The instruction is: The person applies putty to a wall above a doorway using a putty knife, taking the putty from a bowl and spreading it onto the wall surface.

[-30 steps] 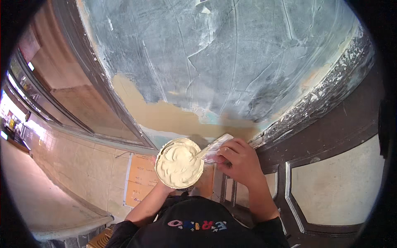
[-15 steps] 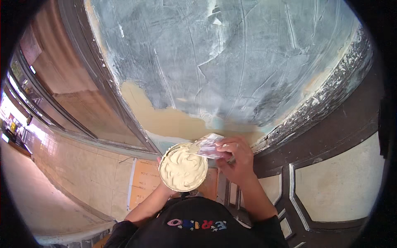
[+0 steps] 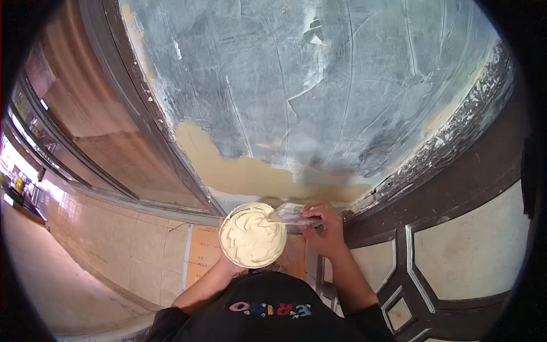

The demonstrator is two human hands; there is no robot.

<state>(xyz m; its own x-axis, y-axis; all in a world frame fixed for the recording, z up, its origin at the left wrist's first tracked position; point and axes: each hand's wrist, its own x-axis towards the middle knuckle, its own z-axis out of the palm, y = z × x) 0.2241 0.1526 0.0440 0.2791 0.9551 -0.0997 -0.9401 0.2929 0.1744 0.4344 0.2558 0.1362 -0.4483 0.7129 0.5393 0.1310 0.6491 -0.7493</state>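
My left hand [image 3: 230, 265] holds a round tub [image 3: 253, 266] from below and the side, most of its fingers hidden beneath. Cream-coloured putty [image 3: 249, 236] with swirled ridges fills the tub to near its rim. In my right hand [image 3: 327, 232] is a putty scraper [image 3: 289, 215] smeared with whitish residue, its fingers closed round the near end. The scraper's tip reaches over the tub's upper right rim and touches the putty. Just beyond stands a grey-blue wall [image 3: 285, 74], with a smooth beige patch [image 3: 242, 175] spread along its lower part.
A dark wooden frame with a brown pane [image 3: 122, 154] borders the wall on the left. To the right runs a flaking edge [image 3: 456, 122] beside a dark panelled door [image 3: 473, 251]. An orange cardboard sheet [image 3: 204, 251] lies on the tiled floor.
The scraper has drawn slightly to the right and turned more edge-on, its tip now at the putty's right side. The putty's swirls look different. The whole view has shifted a little.
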